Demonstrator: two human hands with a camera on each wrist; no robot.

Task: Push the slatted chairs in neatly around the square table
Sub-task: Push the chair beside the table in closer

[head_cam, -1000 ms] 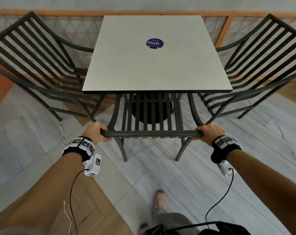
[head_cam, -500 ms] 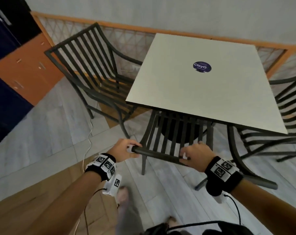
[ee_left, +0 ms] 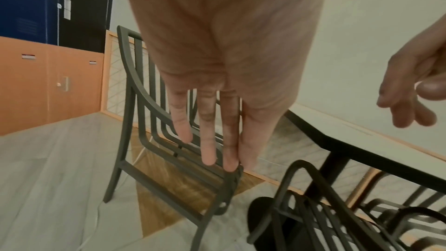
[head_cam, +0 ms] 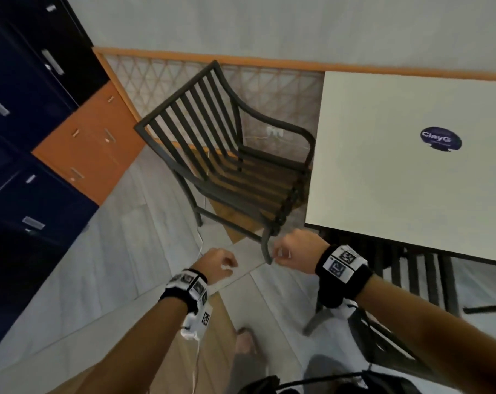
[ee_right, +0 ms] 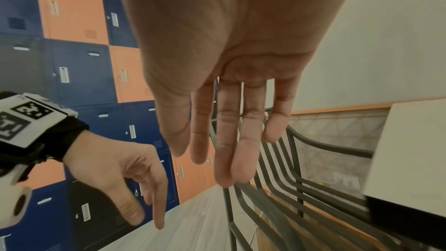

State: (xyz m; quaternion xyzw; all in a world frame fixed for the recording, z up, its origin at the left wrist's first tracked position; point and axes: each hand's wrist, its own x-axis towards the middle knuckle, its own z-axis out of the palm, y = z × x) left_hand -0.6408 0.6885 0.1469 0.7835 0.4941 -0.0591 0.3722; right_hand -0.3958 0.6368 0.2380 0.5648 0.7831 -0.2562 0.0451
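Slatted chair [head_cam: 227, 155] stands pulled out at the square table's [head_cam: 383, 166] left side, its seat front just beside the edge, while left hand [head_cam: 217, 264] and right hand [head_cam: 296, 254] hang empty, fingers loose

Dark slatted chair [head_cam: 227, 166], upright, just ahead of both hands, seat front only barely under the table edge, back toward the lockers side. Square table [head_cam: 406, 200], pale top with black rim, right of the hands. Second slatted chair [head_cam: 423, 277] tucked beneath it, below the right wrist.
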